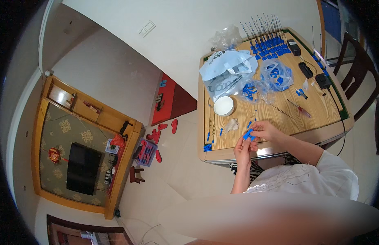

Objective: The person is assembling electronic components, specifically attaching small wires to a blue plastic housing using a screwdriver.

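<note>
Over the near edge of the table, both hands meet on a small blue plastic piece (248, 134). My left hand (242, 149) pinches it from below, and my right hand (263, 131) closes on its upper right side. The fingers cover part of it, so its full shape is hidden. Just beyond lie a crumpled beige scrap (231, 125) and a few small blue pieces (249, 124). A metal spring (281, 110) and a screwdriver (304, 112) rest farther right. A white bowl (224, 106) stands to the left.
Clear bags (277, 75) of blue parts and a pale blue plastic bag (228, 69) sit mid-table. Rows of blue pieces with upright springs (272, 48) fill the far edge. Black adapters (322, 81) with a cable lie right. A dark chair (359, 67) stands beyond the table.
</note>
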Tool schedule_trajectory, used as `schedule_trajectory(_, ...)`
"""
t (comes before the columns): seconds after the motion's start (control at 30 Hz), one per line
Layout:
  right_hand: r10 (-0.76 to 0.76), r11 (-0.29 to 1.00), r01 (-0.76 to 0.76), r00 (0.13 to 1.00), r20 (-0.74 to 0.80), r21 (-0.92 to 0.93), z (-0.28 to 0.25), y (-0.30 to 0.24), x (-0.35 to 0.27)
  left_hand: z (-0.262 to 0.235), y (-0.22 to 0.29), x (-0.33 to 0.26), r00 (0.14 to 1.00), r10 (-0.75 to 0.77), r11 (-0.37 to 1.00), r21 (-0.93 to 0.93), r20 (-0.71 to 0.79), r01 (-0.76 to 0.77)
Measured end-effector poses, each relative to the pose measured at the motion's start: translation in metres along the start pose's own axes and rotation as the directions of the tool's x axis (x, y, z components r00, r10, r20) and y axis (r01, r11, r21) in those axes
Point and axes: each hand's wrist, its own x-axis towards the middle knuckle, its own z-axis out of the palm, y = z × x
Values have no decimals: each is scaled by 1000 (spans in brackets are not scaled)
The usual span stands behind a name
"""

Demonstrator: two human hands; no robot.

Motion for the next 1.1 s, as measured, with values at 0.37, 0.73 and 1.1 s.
schedule_trajectory(0.37,-17,990,32,994,-109,135,-2,-7,-3,8,13,-8,998,55,998,-43,31,-54)
schedule_trajectory(0.73,-180,978,184,983,-46,101,7,-1,-10,11,10,-6,983,163,977,155,-89,-148)
schedule_trajectory(1.1,-227,965,225,974,0,138,8,3,-14,14,6,-4,957,276,922,306,-89,-238)
